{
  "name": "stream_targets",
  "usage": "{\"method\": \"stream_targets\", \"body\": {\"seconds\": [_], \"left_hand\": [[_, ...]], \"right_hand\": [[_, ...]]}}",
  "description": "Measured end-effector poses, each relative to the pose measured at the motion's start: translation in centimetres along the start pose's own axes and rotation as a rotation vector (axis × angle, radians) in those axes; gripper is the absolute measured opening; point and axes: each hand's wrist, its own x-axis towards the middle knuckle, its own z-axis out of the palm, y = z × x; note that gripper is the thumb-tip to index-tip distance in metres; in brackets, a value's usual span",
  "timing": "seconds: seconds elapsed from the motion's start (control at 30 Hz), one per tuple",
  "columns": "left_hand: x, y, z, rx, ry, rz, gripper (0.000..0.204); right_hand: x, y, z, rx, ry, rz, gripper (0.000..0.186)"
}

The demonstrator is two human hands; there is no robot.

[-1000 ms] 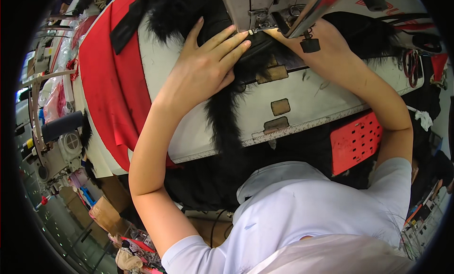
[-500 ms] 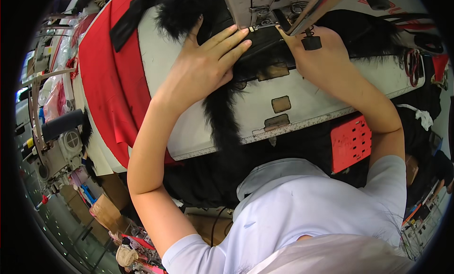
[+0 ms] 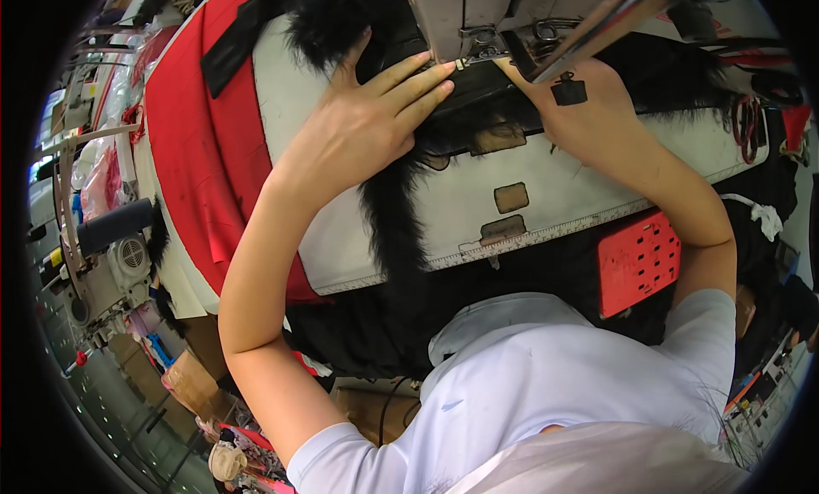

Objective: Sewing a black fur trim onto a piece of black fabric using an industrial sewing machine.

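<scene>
Black fabric with furry edges [image 3: 478,86] lies beneath the head of a sewing machine [image 3: 508,20]. My left hand [image 3: 363,119] rests on it palm down, fingers stretched, their tips beside the presser foot. From that hand a black fur strip [image 3: 394,217] trails toward the table's near edge. On the other side of the foot, my right hand [image 3: 593,110] lies on the black material, with one digit stretched toward the needle area. A slanting machine bar hides part of that hand, and its remaining fingers are out of sight.
Red cloth [image 3: 200,144] covers the left part of the white table [image 3: 341,247], with a black piece [image 3: 232,50] on top. A measuring tape [image 3: 546,229] follows the near edge. A red perforated plate [image 3: 638,264] sits below the right side; scissors [image 3: 746,131] lie far right.
The fur strip has slid slightly left across the table. Both hands stay close to the presser foot, and the whole view has shifted a little.
</scene>
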Motion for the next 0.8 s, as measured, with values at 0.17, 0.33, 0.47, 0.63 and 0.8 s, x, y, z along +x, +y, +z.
{"method": "stream_targets", "body": {"seconds": [0.17, 0.33, 0.47, 0.63, 0.8], "left_hand": [[0.3, -0.3, 0.0, 0.014, -0.03, -0.009, 0.062], [0.2, -1.0, 0.2, -0.003, -0.007, -0.01, 0.065], [0.3, -0.7, 0.3, -0.033, 0.051, 0.007, 0.069], [0.4, -0.7, 0.1, -0.026, 0.032, -0.003, 0.063], [0.3, -0.7, 0.4, 0.033, 0.032, 0.001, 0.055]], "right_hand": [[0.2, 0.1, 0.2, 0.08, -0.006, 0.042, 0.026], [-0.1, 0.5, 1.7, 0.16, 0.016, 0.05, 0.028], [0.1, 0.3, 1.6, 0.162, -0.024, 0.05, 0.025], [-0.3, 1.0, 2.6, -0.096, 0.013, -0.049, 0.032], [0.1, 0.1, 2.0, 0.016, 0.045, 0.015, 0.051]]}}
